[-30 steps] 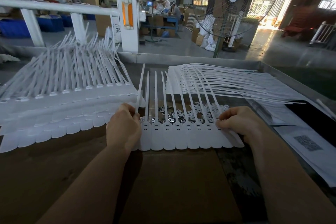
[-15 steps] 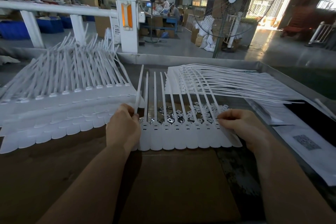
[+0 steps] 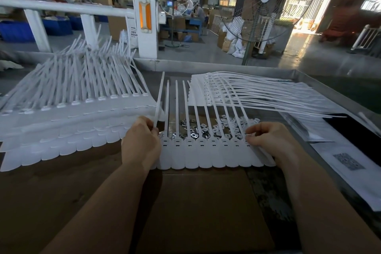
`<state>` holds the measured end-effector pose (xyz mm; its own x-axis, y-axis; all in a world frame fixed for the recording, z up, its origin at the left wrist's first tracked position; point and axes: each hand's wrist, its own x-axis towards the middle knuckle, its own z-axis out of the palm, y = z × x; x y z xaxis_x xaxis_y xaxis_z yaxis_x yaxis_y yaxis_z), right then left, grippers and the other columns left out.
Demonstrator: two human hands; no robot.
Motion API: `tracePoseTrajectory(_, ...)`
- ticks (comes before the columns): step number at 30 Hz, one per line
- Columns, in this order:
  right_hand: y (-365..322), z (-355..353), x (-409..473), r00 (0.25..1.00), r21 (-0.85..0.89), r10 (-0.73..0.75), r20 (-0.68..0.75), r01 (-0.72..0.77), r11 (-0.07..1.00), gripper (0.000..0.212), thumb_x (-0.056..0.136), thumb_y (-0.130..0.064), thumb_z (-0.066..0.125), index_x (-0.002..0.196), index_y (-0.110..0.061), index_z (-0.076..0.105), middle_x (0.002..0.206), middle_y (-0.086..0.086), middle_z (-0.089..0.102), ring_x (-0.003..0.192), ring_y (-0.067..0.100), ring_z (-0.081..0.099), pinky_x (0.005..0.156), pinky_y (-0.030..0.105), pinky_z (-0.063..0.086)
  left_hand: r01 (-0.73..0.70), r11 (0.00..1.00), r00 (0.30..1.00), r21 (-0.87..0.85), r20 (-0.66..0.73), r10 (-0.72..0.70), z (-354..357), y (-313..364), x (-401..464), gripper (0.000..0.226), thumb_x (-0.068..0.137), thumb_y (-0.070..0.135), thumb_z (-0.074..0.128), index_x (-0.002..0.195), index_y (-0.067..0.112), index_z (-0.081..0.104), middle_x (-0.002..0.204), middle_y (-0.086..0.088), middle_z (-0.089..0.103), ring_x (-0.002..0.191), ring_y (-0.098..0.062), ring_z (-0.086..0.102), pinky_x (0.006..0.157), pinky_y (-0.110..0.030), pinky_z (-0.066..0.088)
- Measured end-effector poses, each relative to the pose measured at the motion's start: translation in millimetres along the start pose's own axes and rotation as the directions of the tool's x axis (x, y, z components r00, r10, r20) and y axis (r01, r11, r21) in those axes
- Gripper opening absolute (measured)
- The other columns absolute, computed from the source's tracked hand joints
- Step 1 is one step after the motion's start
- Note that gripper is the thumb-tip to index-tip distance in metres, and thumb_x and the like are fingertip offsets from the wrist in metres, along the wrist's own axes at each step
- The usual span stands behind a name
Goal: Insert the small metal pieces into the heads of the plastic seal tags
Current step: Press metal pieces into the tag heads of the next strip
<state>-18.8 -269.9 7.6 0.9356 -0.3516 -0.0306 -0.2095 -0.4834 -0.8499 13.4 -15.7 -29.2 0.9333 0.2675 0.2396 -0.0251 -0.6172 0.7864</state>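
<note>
On seal tags (image 3: 206,150), both hands (image 3: 142,140)

White tag row (image 3: 206,150), metal clips (image 3: 208,128) behind

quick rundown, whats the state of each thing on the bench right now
left hand: pinching the leftmost strap, lifted
right hand: fingertips curled at the row's right-end head
row of seal tags: flat, side by side
metal pieces: loose pile under the straps
left tag stack: straps sticking up
right tag stack: lying flat
</note>
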Motion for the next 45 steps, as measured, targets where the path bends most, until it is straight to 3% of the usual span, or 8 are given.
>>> tracePoseTrajectory(4, -3, -1, 3, 0.999, -0.051, 0.026, 0.023, -0.025, 0.998, 0.011, 0.079, -0.006, 0.071, 0.085, -0.015, 0.068, 0.077, -0.003, 0.055, 0.070, 0.005, 0.050, 0.052, 0.016, 0.033, -0.001, 1.000, 1.000, 0.000, 0.013, 0.001, 0, 0, 0, 0.010, 0.093, 0.018, 0.053, 0.102, 0.014, 0.053, 0.087, 0.002, 0.056, 0.083, -0.016, 0.052, 0.083, -0.036, 0.044)
tracePoseTrajectory(12, 7, 1, 1, 0.999, 0.004, -0.045, -0.026, 0.045, 0.999, 0.007, 0.079, -0.012, 0.072, 0.076, -0.018, 0.069, 0.072, -0.001, 0.062, 0.067, 0.011, 0.056, 0.054, 0.017, 0.038, 0.022, 1.000, 1.000, 0.001, 0.021, -0.022, -1, 1, 0, 0.012, 0.093, 0.019, 0.052, 0.104, 0.014, 0.053, 0.088, 0.002, 0.055, 0.087, -0.019, 0.053, 0.088, -0.040, 0.046)
tracePoseTrajectory(17, 14, -3, 6, 0.969, 0.180, -0.035, -0.243, 0.081, 0.980, 0.015, 0.085, -0.018, 0.066, 0.074, -0.028, 0.066, 0.081, -0.005, 0.066, 0.073, 0.005, 0.058, 0.059, 0.019, 0.040, 0.027, 1.000, 1.000, -0.009, 0.011, -0.027, 0, 1, 1, 0.013, 0.093, 0.020, 0.052, 0.104, 0.014, 0.053, 0.089, 0.002, 0.054, 0.086, -0.017, 0.050, 0.090, -0.040, 0.044)
tracePoseTrajectory(22, 21, -2, 10, 0.902, -0.161, -0.117, -0.416, 0.054, 0.986, 0.021, 0.089, -0.003, 0.053, 0.099, -0.013, 0.069, 0.104, 0.007, 0.067, 0.095, 0.022, 0.060, 0.085, 0.034, 0.048, 0.015, 1.000, 1.000, -0.020, -0.001, -0.015, 1, 0, 0, 0.013, 0.093, 0.019, 0.052, 0.104, 0.013, 0.054, 0.088, 0.002, 0.055, 0.084, -0.017, 0.051, 0.083, -0.035, 0.043)
tracePoseTrajectory(29, 29, 1, 16, 0.953, -0.505, -0.155, -0.259, 0.003, 0.863, 0.045, 0.092, 0.001, 0.041, 0.121, -0.027, 0.061, 0.129, 0.010, 0.053, 0.115, 0.032, 0.049, 0.099, 0.045, 0.040, 0.011, 1.000, 1.000, -0.017, -0.004, -0.011, 1, -1, 1, 0.011, 0.093, 0.019, 0.053, 0.102, 0.014, 0.054, 0.087, 0.001, 0.057, 0.083, -0.018, 0.053, 0.077, -0.032, 0.042)
tracePoseTrajectory(34, 30, 2, 17, 0.944, -0.544, -0.206, -0.258, 0.034, 0.838, 0.029, 0.095, -0.014, 0.049, 0.117, -0.027, 0.065, 0.125, 0.007, 0.056, 0.112, 0.030, 0.049, 0.095, 0.044, 0.043, -0.009, 1.000, 1.000, -0.001, -0.018, 0.009, 1, 0, 1, 0.009, 0.093, 0.018, 0.052, 0.101, 0.012, 0.053, 0.084, 0.001, 0.054, 0.080, -0.016, 0.050, 0.073, -0.030, 0.038)
tracePoseTrajectory(40, 28, 3, 15, 0.913, -0.502, -0.252, -0.321, 0.061, 0.863, 0.017, 0.089, -0.010, 0.059, 0.098, -0.016, 0.072, 0.104, 0.006, 0.068, 0.099, 0.025, 0.059, 0.084, 0.035, 0.048, -0.017, 1.000, 1.000, 0.003, -0.023, 0.017, 0, -1, 0, 0.013, 0.093, 0.018, 0.052, 0.104, 0.010, 0.054, 0.086, 0.001, 0.054, 0.079, -0.015, 0.049, 0.073, -0.030, 0.038)
tracePoseTrajectory(45, 27, 4, 15, 0.914, -0.513, -0.263, -0.308, 0.074, 0.855, 0.020, 0.089, -0.013, 0.060, 0.106, -0.015, 0.070, 0.106, 0.009, 0.069, 0.100, 0.028, 0.060, 0.083, 0.035, 0.048, -0.018, 1.000, 1.000, -0.001, -0.024, 0.018, 0, -2, 1, 0.013, 0.093, 0.018, 0.052, 0.104, 0.010, 0.054, 0.087, 0.001, 0.054, 0.081, -0.015, 0.049, 0.074, -0.030, 0.039)
